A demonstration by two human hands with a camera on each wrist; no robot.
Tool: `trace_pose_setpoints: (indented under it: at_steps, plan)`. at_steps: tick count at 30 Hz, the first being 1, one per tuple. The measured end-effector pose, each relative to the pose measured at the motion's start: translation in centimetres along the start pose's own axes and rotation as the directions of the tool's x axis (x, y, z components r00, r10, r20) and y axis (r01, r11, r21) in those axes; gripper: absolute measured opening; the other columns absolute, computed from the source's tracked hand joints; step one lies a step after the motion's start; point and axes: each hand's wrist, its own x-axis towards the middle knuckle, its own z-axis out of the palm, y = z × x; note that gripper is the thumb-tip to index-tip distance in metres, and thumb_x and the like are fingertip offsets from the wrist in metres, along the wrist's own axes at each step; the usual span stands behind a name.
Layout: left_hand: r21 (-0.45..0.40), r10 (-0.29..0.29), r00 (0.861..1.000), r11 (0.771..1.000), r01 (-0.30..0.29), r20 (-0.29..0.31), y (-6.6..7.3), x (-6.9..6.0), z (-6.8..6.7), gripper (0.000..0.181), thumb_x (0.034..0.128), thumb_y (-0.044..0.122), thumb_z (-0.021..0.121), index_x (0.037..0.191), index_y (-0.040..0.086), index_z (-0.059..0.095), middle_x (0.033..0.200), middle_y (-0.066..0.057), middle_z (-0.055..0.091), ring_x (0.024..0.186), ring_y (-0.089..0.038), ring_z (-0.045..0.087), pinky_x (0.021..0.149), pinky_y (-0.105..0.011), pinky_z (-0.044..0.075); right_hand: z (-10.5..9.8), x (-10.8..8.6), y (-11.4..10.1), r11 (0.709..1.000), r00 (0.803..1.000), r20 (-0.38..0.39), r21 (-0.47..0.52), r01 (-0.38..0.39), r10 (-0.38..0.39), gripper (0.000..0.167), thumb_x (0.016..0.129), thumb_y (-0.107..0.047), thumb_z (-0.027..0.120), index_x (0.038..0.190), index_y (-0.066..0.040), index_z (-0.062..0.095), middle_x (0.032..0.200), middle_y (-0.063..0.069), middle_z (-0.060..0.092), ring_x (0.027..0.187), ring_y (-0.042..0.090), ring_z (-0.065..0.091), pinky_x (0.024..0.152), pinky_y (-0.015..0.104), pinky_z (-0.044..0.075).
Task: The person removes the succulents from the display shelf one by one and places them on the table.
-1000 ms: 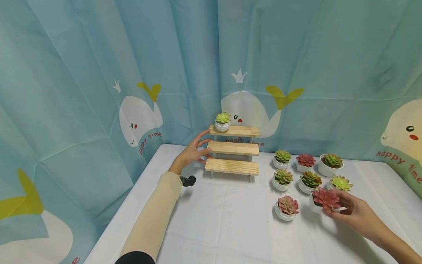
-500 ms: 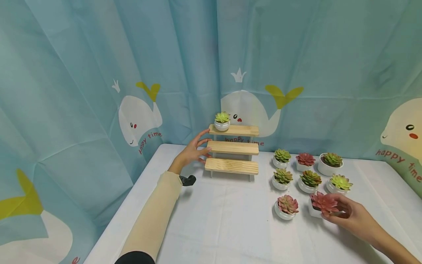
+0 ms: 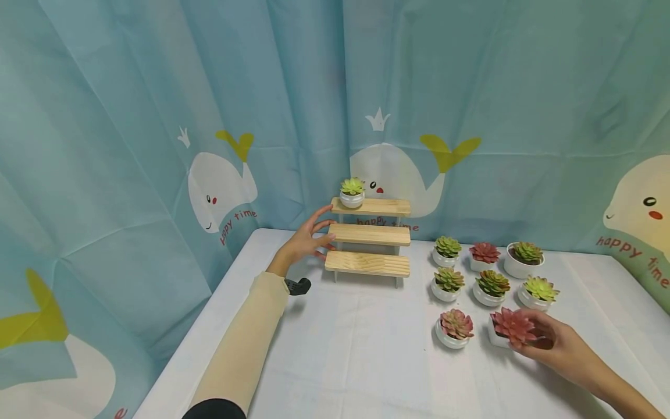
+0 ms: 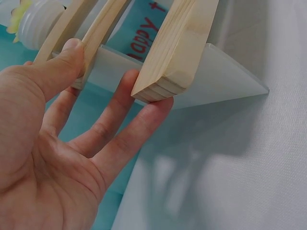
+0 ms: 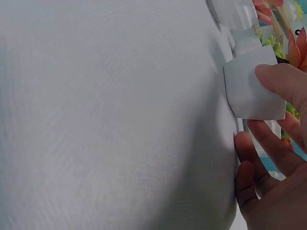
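Note:
My left hand is at the left end of a three-tier wooden display stand. In the left wrist view its thumb and one finger hold the end of the middle board, while two other fingers touch another board. A light green potted succulent stands at the left of the top tier. My right hand grips a red succulent in a square white pot, at table level in the front row. The right wrist view shows the thumb and fingers on the pot.
Several other potted succulents stand in rows on the white table, including a pink one left of the gripped pot and a light green one behind it. A blue whale-print curtain hangs behind and at the left.
My right hand has lowered the red succulent slightly, toward the front and a little left, still gripping it. The left hand stays on the stand.

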Motion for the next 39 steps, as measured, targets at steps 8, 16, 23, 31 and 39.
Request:
trace_pose_setpoints:
  at_steps: [8,16,23,31,39]
  plan:
    - [-0.007,0.0,1.0,1.0,0.0,0.001,0.0,0.0,0.0,0.076,0.103,0.018,0.066,0.159,0.048,0.026,0.164,-0.007,0.033,0.11,-0.051,0.065,0.073,-0.053,0.06,0.0,0.0,0.1,1.0,1.0,0.006,0.0,0.019,-0.019,0.053,0.083,0.005,0.082,0.127,0.011,0.054,0.105,-0.024,0.066,0.088,-0.001,0.067,0.071,0.018,0.055]
    - [-0.009,0.0,1.0,1.0,0.0,0.004,0.0,0.0,-0.1,0.076,0.103,0.018,0.066,0.16,0.048,0.025,0.164,-0.006,0.034,0.113,-0.053,0.063,0.075,-0.055,0.06,0.0,0.0,0.1,1.0,1.0,0.008,0.009,0.028,-0.028,0.052,0.083,0.006,0.082,0.126,0.012,0.054,0.105,-0.025,0.065,0.089,-0.002,0.066,0.071,0.017,0.055]
    - [-0.005,-0.004,1.0,1.0,0.004,-0.005,-0.1,0.1,-0.1,0.075,0.1033,0.017,0.066,0.16,0.048,0.026,0.163,-0.004,0.036,0.11,-0.052,0.064,0.074,-0.053,0.06,0.0,0.0,0.3,0.999,0.999,0.01,0.013,0.035,-0.035,0.051,0.082,0.007,0.082,0.125,0.011,0.055,0.106,-0.025,0.065,0.089,-0.002,0.066,0.071,0.016,0.055]
    - [0.007,-0.013,1.0,1.0,0.013,-0.015,0.2,0.0,0.1,0.075,0.103,0.018,0.066,0.159,0.048,0.027,0.163,-0.004,0.036,0.104,-0.043,0.069,0.073,-0.052,0.06,-0.3,0.2,0.2,0.998,0.998,0.022,-0.001,0.06,-0.06,0.051,0.082,0.006,0.082,0.125,0.007,0.057,0.108,-0.025,0.064,0.09,-0.002,0.066,0.072,0.017,0.055]
    - [-0.003,-0.012,1.0,1.0,0.012,-0.011,0.2,-0.1,0.0,0.075,0.1035,0.016,0.065,0.159,0.049,0.026,0.164,-0.005,0.034,0.108,-0.048,0.066,0.073,-0.052,0.06,-2.4,0.7,0.3,0.995,0.984,0.15,-0.019,0.099,-0.095,0.062,0.086,0.001,0.081,0.139,-0.004,0.051,0.113,-0.026,0.061,0.087,0.005,0.067,0.067,0.023,0.057]
